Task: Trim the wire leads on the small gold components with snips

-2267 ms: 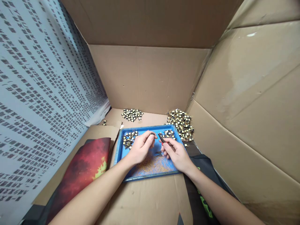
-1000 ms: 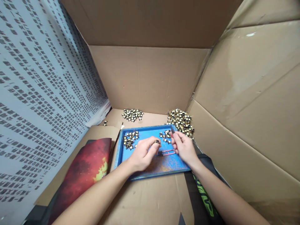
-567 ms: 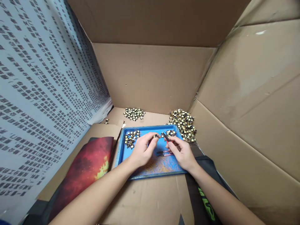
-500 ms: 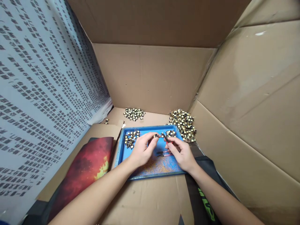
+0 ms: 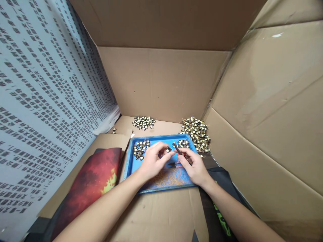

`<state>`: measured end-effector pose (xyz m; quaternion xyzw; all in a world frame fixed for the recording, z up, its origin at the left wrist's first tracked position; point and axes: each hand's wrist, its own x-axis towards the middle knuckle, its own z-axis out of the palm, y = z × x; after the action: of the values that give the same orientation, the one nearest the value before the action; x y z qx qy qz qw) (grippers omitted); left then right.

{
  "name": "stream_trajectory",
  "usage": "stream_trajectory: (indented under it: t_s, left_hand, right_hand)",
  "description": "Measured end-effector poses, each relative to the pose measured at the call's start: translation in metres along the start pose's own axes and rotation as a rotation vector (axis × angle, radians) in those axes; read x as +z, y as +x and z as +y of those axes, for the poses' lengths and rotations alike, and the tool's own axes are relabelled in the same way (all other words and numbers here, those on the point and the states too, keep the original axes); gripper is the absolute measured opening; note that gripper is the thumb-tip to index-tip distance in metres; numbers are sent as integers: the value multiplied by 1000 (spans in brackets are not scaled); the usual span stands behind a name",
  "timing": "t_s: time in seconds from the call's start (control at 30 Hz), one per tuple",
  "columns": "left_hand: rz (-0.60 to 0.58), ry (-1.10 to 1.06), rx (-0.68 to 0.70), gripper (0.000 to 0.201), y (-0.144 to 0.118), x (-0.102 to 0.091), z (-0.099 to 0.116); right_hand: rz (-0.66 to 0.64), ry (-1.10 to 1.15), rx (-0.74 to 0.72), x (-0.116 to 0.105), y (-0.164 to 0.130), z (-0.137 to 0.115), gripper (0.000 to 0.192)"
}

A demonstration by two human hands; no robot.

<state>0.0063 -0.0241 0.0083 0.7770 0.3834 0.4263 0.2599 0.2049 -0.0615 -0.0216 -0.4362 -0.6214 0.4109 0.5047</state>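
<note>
Left hand (image 5: pixel 151 161) pinches a small component (image 5: pixel 168 149) over the blue tray (image 5: pixel 131 161). Right hand (image 5: pixel 193 166) grips a dark cutter (image 5: pixel 178 150), tip beside it.

The sheet (image 5: pixel 45 101) on the left carries rows of dense black print, too blurred to read.

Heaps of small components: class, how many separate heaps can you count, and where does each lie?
4: two inside the blue tray, left heap and right heap; two behind it, small heap and large heap.

head view, close, angled down at tray (image 5: pixel 131 158)
</note>
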Motion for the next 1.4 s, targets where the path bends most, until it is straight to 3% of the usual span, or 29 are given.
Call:
stream_trajectory:
  t_s: [0.2,0.3,0.43,0.7,0.8,0.9,1.03,1.17,1.27,1.4]
  left_hand:
    - [-169,13,60,30,-2,1,2]
    - [-262,-1,103,30,-3,2,3]
    - [-297,-8,104,31,-2,1,4]
    - [-392,-44,55,32,-2,-3,9]
    - [-395,-137,8,38,-1,-5,9]
    - [-405,-346,-80,41,-1,-7,5]
    - [-545,-636,-215,40,0,-9,0]
    - [-669,-725,-267,41,1,-11,3]
    - [-682,-719,-284,43,1,-12,7]
    - [-648,-733,-281,42,1,-12,6]
  right_hand:
    - [40,-58,-6,7,-4,-8,36]
    - [72,-62,-11,10,-5,-11,28]
    - [81,-71,-28,11,-5,-11,20]
    - [54,-24,-17,8,-1,-8,25]
    - [18,95,30,6,1,-6,33]
    - [-79,371,145,3,3,-6,46]
    - [-150,652,279,0,5,-10,46]
    - [-246,580,246,0,3,-9,41]
    - [-276,503,233,2,1,-4,40]
    - [-209,491,222,3,3,-1,40]
